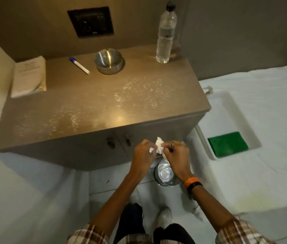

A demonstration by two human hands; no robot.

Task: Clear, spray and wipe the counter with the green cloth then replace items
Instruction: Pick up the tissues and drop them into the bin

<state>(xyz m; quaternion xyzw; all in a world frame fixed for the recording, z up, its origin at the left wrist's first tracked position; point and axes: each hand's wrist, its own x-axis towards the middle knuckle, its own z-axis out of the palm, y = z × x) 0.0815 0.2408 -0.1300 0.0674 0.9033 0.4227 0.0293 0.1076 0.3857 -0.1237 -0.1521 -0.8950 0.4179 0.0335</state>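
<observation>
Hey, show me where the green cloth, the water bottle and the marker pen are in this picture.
green cloth [227, 144], head view, middle of its top face, in the white tray.
water bottle [165, 37], head view, middle of its clear body.
marker pen [80, 66], head view, middle of its white barrel.

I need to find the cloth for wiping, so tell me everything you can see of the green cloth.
The green cloth is a flat, roughly rectangular pad of deep green, folded or stacked so a thicker edge shows along its near side. It looks like soft, slightly textured fabric. It lies in the near end of a shallow white tray, against the tray's near wall, on the white bedding to the right of the counter. Neither hand touches it.
</observation>
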